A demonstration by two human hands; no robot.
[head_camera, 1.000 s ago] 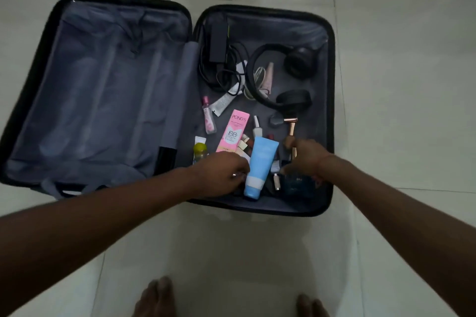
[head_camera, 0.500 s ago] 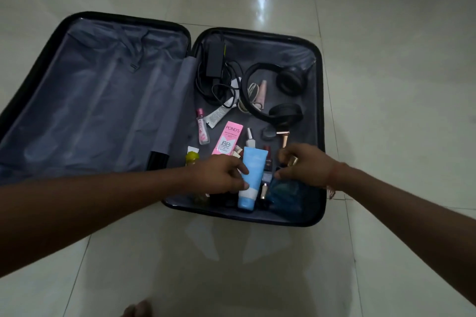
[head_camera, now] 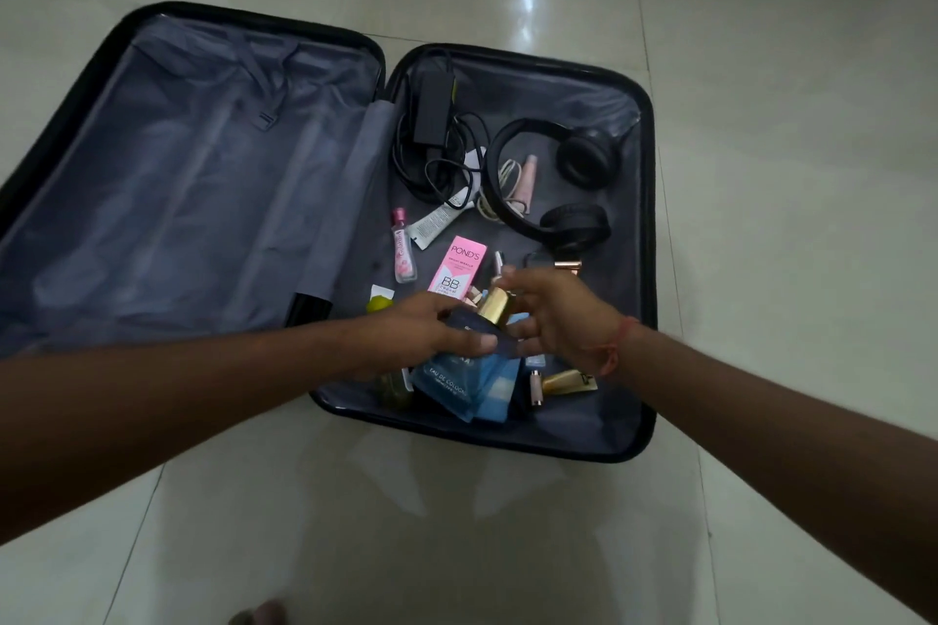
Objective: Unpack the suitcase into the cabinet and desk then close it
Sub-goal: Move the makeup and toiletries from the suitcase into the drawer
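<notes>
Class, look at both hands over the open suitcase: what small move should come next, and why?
Probably lift the gold-capped bottle clear of the suitcase. Both the left hand and right hand already grip it above the loose toiletries, so raising it straight up likely avoids knocking them.

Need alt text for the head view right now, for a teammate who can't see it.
Both hands, left and right, hold a dark gold-capped bottle above toiletries in the right half of an open suitcase on a tiled floor. Headphones, a charger and a pink box lie farther back.
</notes>
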